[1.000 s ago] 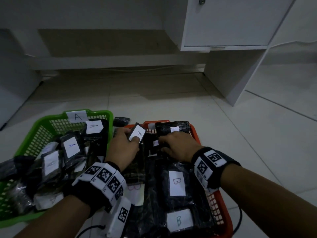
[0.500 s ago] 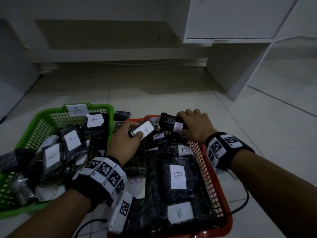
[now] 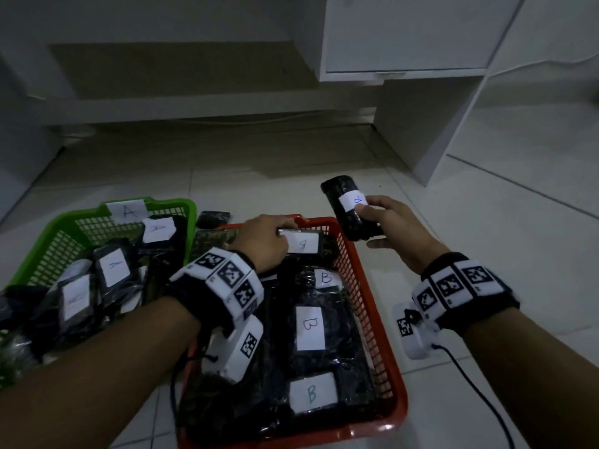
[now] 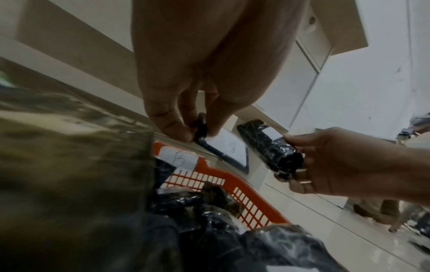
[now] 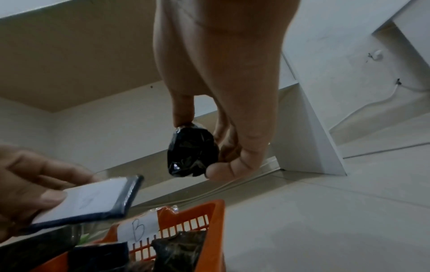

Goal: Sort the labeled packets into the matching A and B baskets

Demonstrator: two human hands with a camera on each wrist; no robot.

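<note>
An orange basket (image 3: 366,306) marked B holds several black packets with white B labels (image 3: 310,328). Left of it stands a green basket (image 3: 61,228) marked A, full of A-labelled packets (image 3: 112,266). My left hand (image 3: 264,241) pinches a thin flat packet (image 3: 303,244) with a white label over the far end of the orange basket; the left wrist view shows the flat packet (image 4: 229,149) held by its edge. My right hand (image 3: 389,222) grips a rolled black packet (image 3: 348,209) with a white label, held right of the orange basket above the floor, also seen end-on as the rolled packet (image 5: 192,152).
One small dark packet (image 3: 213,218) lies on the tiled floor behind the two baskets. A white cabinet (image 3: 408,59) and its side panel (image 3: 431,124) stand behind and to the right. Cables run from the wrist cameras over the floor (image 3: 470,384).
My right hand has lifted the rolled packet out of the orange basket and carried it right, clear of the rim. My left hand moved the flat packet right, over the basket's far end.
</note>
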